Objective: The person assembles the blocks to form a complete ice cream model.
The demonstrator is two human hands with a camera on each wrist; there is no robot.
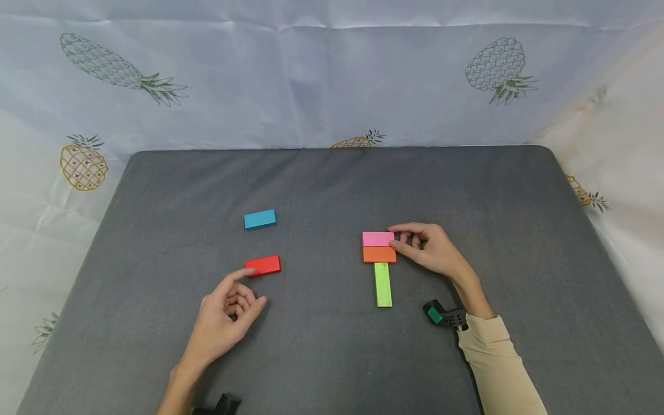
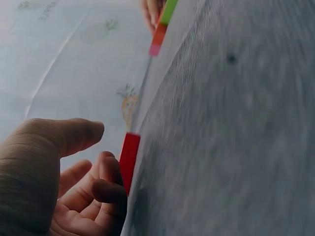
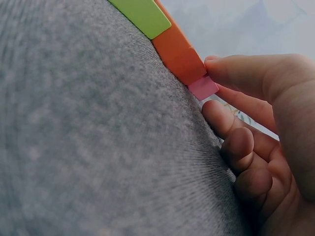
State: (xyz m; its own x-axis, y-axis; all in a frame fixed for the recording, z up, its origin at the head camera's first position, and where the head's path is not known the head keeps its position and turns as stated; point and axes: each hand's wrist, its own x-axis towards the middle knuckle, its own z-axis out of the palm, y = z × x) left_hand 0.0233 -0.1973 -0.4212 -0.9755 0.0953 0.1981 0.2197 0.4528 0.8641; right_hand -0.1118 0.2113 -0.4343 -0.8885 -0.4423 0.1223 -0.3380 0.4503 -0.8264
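Note:
At the right end of a pink block [image 1: 377,238] is my right hand [image 1: 430,249], pinching it between thumb and index finger. The other fingers curl beneath, as the right wrist view shows. Flush along the pink block's near side lies an orange block [image 1: 380,254]. A light green block [image 1: 383,285] extends from the orange one toward me, so the three form a T-like shape. On the left, a red block [image 1: 263,265] lies slightly slanted. My left hand [image 1: 224,317] has its index fingertip at the red block's near left corner, thumb apart and other fingers loosely bent.
A blue block [image 1: 260,219] lies beyond the red one on the grey table [image 1: 321,357]. Patterned pineapple cloth [image 1: 290,75] hangs behind the table's far edge. Black wrist-worn devices show at my right wrist [image 1: 472,294] and near my left forearm.

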